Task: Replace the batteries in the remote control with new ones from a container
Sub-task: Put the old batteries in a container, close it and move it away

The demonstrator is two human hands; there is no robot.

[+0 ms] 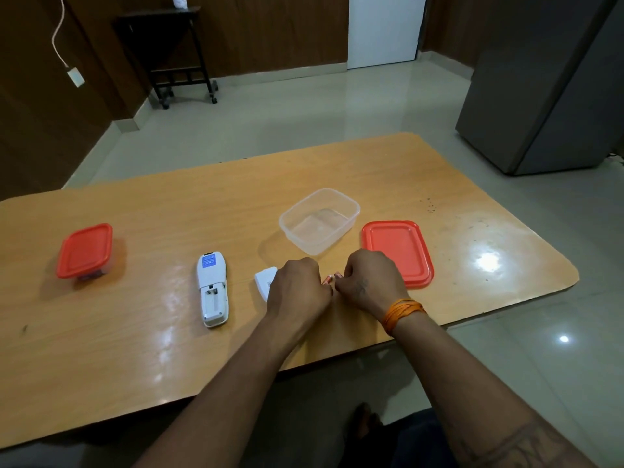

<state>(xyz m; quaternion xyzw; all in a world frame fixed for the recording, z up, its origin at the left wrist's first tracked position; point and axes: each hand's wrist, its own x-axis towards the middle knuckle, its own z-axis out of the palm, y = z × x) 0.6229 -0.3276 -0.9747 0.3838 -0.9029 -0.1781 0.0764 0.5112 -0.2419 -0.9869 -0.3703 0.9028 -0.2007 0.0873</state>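
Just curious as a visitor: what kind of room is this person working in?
Probably a home or small office room, hard to say which: a wooden table on a tiled floor, a grey fridge-like cabinet, and a small dark stand against wood-panelled walls.

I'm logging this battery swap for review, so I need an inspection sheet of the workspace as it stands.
Surface: wooden table, glossy, dark specks far right.
Job's things: remote control face down, battery bay open and empty; battery cover beside it; orange batteries between the hands; clear container open, its red lid alongside.
Clutter: closed red-lidded container.
Hands: left hand and right hand both curled on the batteries.
Cables: white cord on wall.
Surroundings: black stand, grey refrigerator, white door.
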